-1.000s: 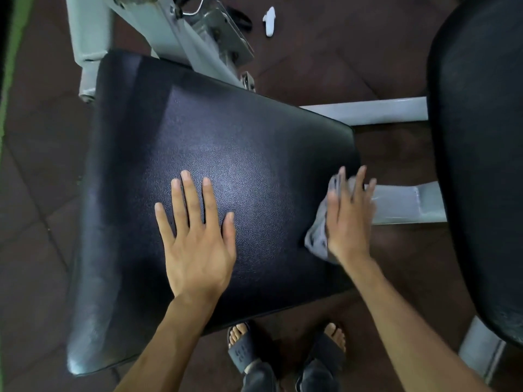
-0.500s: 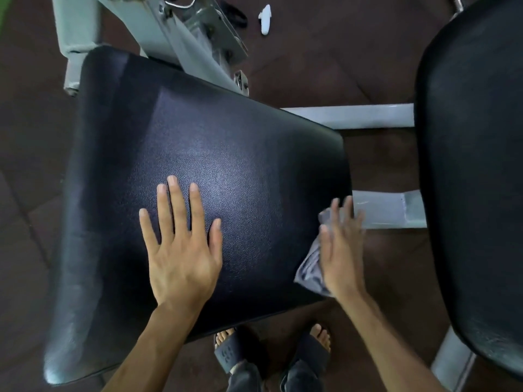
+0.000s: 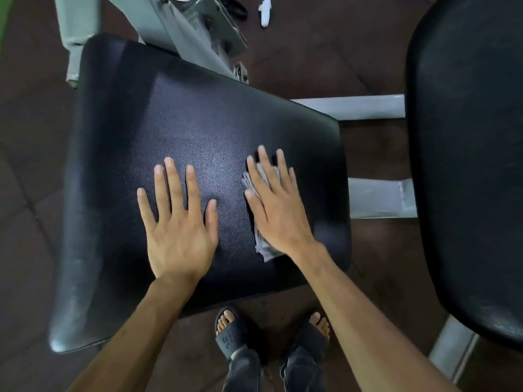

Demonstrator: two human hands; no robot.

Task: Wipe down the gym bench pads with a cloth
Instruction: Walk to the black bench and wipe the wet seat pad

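A black textured bench pad (image 3: 175, 131) fills the middle of the view. My left hand (image 3: 178, 222) lies flat on it, palm down, fingers spread, holding nothing. My right hand (image 3: 278, 205) presses a crumpled grey cloth (image 3: 264, 247) flat against the pad's right part, fingers spread over it. The cloth shows between the fingers and below the palm; most of it is hidden under the hand. A second black pad (image 3: 469, 154) rises along the right edge.
Pale grey frame bars (image 3: 348, 107) run between the two pads, and an upright post (image 3: 181, 29) stands behind the near pad. A small white object (image 3: 265, 12) lies on the dark brown floor. My sandalled feet (image 3: 230, 332) stand below the pad's near edge.
My right hand slid the cloth from the pad's right side edge leftward onto the top surface. My left hand stayed flat on the pad.
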